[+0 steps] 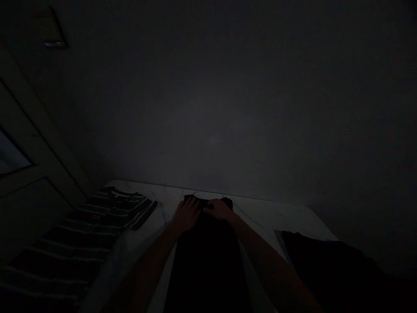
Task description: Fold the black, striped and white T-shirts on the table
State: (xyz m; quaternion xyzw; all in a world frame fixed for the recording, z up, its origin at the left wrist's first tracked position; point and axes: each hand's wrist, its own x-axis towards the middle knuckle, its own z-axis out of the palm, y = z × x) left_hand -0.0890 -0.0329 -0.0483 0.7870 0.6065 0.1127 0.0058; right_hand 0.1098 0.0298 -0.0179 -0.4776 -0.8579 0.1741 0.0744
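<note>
1. We are resting both hands on a black garment, which is lying lengthwise on the desk [260, 208] before us: the left hand [189, 213] and the right hand [220, 209] are touching the far end of the black garment [208, 261].
2. Our left grip is lying open, fingers spread; our right is curling, and we cannot tell whether it is pinching cloth.
3. To our left, a striped shirt [94, 221] is spreading out, its collar pointing toward the wall [215, 100].
4. To our right, a dark cloth [332, 261] is lying well apart, a pale strip [282, 245] edging it.
5. Our forearms are covering parts of the desk.
6. A panelled door [39, 143] is standing at left; a framed object [50, 28] is hanging above.
7. A small mark [95, 216] is showing on the shirt, too dim for reading.
8. The desk is showing pale, marble-like veining and rounded far corners.
</note>
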